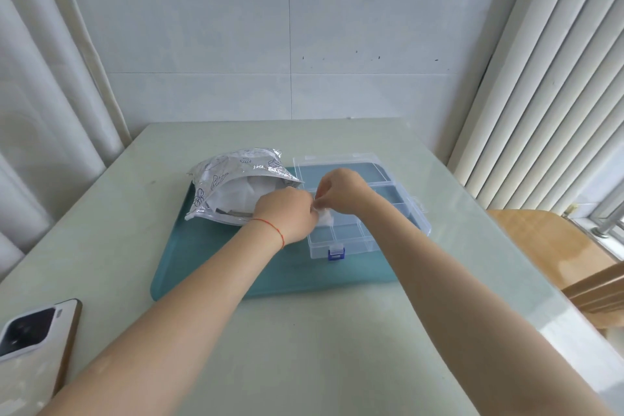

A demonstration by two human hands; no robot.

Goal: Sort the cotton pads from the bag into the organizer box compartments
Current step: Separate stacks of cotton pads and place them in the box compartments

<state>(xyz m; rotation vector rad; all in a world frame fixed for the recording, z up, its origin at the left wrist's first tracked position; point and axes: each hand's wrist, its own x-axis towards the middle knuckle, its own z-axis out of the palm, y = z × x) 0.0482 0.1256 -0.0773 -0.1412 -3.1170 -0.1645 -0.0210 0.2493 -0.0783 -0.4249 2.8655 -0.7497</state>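
Two hands meet over organizer box [358, 213]: left hand [287, 213] and right hand [341, 191] both pinch white cotton pad [325, 214] between fingertips, above near-left compartment. Bag [236, 186] just left of fingers, open. Step, likely: separating pad; next, lower into compartment, release.

Domestic room, likely a home. Pale table [304, 331] against a tiled wall [287, 44]; curtain [40, 94] left of table, vertical blinds [547, 94] and wooden chair [557, 246] right. Phone [33, 331] on table's near-left corner.

Head-worn view, forward and downward.
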